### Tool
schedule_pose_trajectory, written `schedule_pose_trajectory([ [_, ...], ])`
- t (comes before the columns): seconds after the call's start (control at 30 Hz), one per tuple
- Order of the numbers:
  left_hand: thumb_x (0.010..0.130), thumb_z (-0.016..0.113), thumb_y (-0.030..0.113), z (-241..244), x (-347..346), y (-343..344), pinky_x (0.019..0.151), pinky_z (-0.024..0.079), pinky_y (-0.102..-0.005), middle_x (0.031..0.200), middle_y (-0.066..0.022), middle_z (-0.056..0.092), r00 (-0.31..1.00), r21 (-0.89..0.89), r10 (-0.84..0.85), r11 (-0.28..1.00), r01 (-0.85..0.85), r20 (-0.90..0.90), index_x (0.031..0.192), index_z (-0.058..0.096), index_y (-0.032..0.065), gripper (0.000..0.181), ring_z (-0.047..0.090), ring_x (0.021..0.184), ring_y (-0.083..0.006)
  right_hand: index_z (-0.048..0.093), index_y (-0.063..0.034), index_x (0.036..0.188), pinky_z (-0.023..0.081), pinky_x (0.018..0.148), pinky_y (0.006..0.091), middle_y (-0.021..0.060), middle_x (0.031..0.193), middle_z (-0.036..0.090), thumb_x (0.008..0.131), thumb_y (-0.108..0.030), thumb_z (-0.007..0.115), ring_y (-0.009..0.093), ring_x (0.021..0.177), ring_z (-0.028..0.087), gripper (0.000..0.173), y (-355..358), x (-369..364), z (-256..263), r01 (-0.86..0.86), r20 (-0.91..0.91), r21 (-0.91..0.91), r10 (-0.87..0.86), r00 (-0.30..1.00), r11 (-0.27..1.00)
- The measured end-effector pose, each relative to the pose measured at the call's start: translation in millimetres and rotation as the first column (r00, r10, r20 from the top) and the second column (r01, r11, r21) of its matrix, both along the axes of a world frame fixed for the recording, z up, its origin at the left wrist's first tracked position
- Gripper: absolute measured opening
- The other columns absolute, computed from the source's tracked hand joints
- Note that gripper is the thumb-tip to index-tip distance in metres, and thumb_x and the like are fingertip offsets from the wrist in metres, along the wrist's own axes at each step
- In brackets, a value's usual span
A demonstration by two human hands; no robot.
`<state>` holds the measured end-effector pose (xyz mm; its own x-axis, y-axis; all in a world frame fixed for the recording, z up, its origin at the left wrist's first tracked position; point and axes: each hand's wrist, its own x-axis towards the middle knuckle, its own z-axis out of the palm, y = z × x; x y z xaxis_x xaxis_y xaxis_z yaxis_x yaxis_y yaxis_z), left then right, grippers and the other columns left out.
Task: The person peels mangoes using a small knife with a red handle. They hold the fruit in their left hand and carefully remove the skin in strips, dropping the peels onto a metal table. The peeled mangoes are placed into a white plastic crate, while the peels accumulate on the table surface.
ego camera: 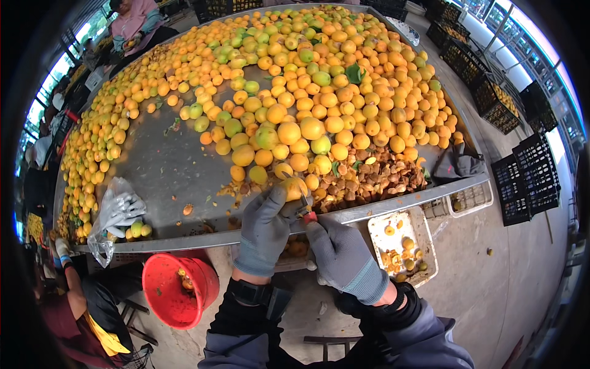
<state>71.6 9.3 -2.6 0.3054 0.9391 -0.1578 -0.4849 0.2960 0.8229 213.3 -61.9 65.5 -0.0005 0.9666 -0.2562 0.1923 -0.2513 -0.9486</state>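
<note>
At the near edge of a metal table (161, 184), my left hand (267, 230) in a grey glove holds an orange-yellow apricot (293, 188). My right hand (341, 251), gloved alike, grips the red handle of a small knife (309, 217); its metal blade lies against the fruit. A broad heap of apricots (332, 92), orange, yellow and some green, spreads beyond both hands. Right of the held fruit lies a pile of brown pits and scraps (368, 180). The palms and some of the fingertips are hidden.
Below the table stand a red bucket (198, 281) with scraps and a white crate (431, 249) with cut fruit. On it lie a plastic bag (120, 207) and dark cloth (458, 163). Black crates (528, 177) stand right. A co-worker sits left (78, 304), another at the upper left (133, 27).
</note>
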Motion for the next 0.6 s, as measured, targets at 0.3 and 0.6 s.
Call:
schedule_pose_trajectory([
  [0.3,0.103,0.053,0.035,-1.9,1.5,4.1,0.091,0.056,-0.0373,0.118,-0.0135,0.065,0.995,-0.112,-0.070,0.991,0.078,0.074,0.128,0.054,-0.0040,0.047,0.067,0.104,-0.0228,0.058,0.0054,0.095,0.046,0.050,0.0421,0.0223,0.062,0.057,0.100,-0.021,0.053,0.038,0.059,0.063,0.027,1.2,-1.4,-28.7,0.042,0.138,0.220,-0.074,0.988,0.975],
  [0.6,0.103,0.050,0.038,-5.2,0.0,6.5,0.086,0.058,-0.0358,0.114,-0.0159,0.065,0.990,-0.002,-0.103,0.995,0.103,-0.098,0.125,0.055,-0.0064,0.050,0.068,0.102,-0.0259,0.058,0.0035,0.095,0.048,0.055,0.0467,0.0233,0.063,0.058,0.099,-0.021,0.053,0.043,0.063,0.063,0.026,5.1,15.3,-11.3,-0.070,0.254,0.148,0.031,0.967,0.987],
])
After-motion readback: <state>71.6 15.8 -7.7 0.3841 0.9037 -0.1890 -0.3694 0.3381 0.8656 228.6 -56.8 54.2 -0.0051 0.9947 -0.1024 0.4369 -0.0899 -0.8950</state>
